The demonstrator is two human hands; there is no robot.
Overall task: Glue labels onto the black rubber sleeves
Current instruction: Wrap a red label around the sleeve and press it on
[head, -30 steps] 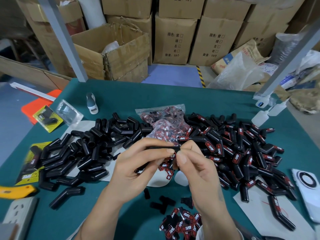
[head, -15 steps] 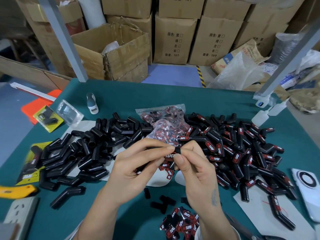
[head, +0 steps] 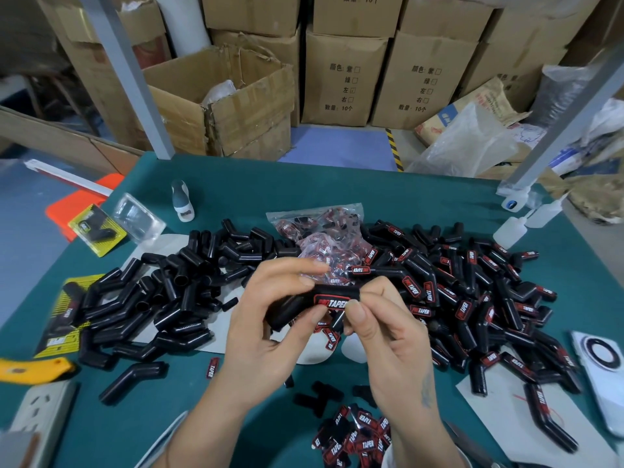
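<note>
Above the middle of the green table (head: 337, 197) I hold a bent black rubber sleeve (head: 297, 307) with a red and black label (head: 332, 303) on its upper leg. My left hand (head: 270, 329) grips the sleeve with thumb and fingers. My right hand (head: 385, 332) pinches the sleeve's right end at the label's edge. Unlabelled sleeves (head: 175, 298) are heaped on the left, labelled sleeves (head: 489, 298) on the right. Loose labels (head: 358, 440) lie near the front edge, and a clear bag of labels (head: 320, 238) lies behind my hands.
Squeeze bottles of glue (head: 510, 231) stand at the right, a small bottle (head: 182, 206) at the back left. A phone (head: 604, 373) lies at the right edge, a power strip (head: 37, 420) and a yellow tool (head: 30, 368) at the front left. Cardboard boxes (head: 236, 106) stand behind the table.
The sleeve has turned in my hands, so its label now faces me. My right fingers have shifted to the label's right edge.
</note>
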